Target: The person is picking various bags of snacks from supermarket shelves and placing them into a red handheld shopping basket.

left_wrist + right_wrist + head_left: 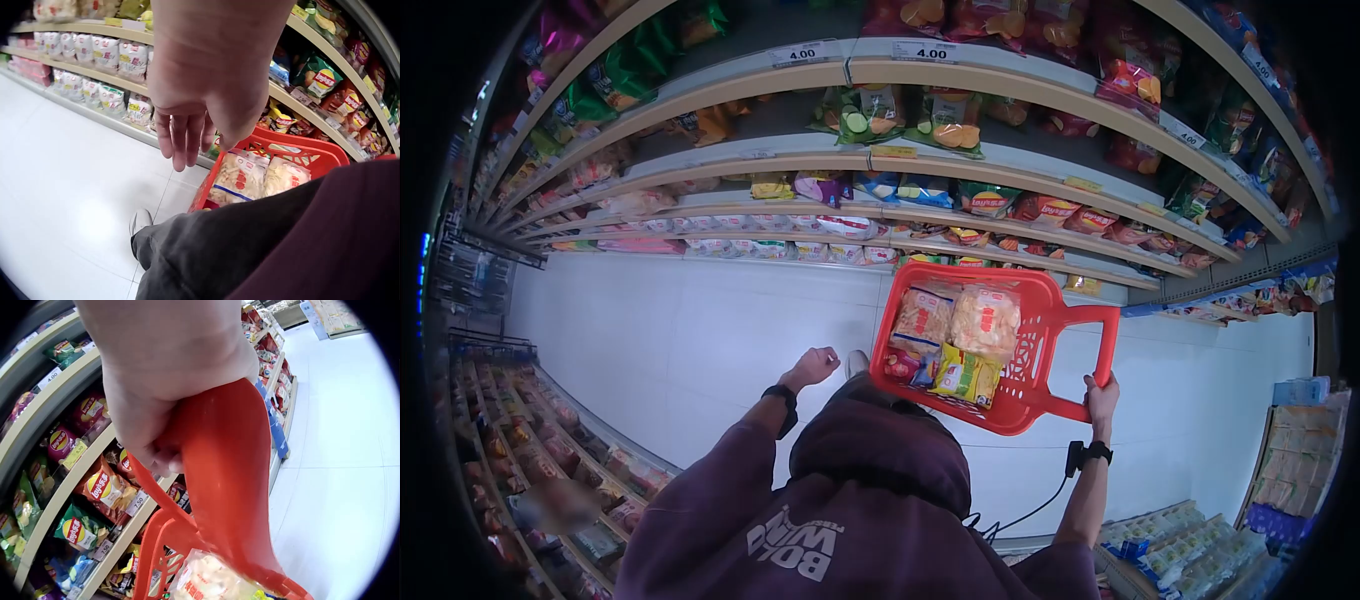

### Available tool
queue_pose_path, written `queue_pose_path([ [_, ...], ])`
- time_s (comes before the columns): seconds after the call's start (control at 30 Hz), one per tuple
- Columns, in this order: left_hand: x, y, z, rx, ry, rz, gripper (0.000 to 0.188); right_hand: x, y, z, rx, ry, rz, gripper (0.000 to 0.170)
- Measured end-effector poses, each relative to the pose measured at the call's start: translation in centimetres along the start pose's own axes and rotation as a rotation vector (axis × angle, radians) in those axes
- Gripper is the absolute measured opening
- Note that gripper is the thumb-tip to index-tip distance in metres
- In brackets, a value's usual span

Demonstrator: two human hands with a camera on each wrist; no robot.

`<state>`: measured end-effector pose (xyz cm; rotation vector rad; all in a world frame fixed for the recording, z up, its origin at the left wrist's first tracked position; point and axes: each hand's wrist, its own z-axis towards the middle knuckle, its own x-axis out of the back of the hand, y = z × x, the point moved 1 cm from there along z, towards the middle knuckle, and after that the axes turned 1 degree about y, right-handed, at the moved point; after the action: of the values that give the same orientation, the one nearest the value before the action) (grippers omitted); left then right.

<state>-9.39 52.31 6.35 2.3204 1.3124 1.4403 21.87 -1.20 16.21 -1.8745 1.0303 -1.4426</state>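
Observation:
The right hand [1102, 396] grips the handle of a red basket [1040, 400]; in the right wrist view its fingers curl round the wide red handle [222, 469]. Inside the basket lie two clear snack bags [985, 318] [922, 320], a yellow packet [966, 376] and a small red-and-blue packet [903, 364]. The left hand [814, 366] hangs beside the basket, apart from it, holding nothing. Its fingers [179, 140] point down, loosely bent, in the left wrist view.
Shelves [1000, 75] of chip bags curve across the front, their lower rows close behind the basket. More shelving [550, 440] stands at the left rear. White floor [650, 330] lies between, with a shoe [140, 220] on it. Display bins [1185, 545] are at the lower right.

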Motion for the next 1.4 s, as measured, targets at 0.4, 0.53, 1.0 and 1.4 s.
queue_pose_path([
  [0.4,2.9,-4.4,3.7,0.021,-0.109,-0.034,0.032,-2.9,-6.6,-3.7,0.475,0.484,-0.760,0.031],
  [0.53,1.9,-13.1,3.7,0.086,-0.126,-0.071,0.033,-10.9,-9.7,-3.0,0.586,0.238,-0.607,0.019],
  [1.0,10.5,-16.3,4.2,0.210,0.187,-0.423,0.018,-61.7,-17.5,17.8,0.501,-0.205,-0.604,0.030],
  [1.4,7.1,-23.0,-2.8,0.492,-0.049,-0.381,0.024,-54.6,-23.0,17.0,-0.146,-0.107,0.127,0.028],
])
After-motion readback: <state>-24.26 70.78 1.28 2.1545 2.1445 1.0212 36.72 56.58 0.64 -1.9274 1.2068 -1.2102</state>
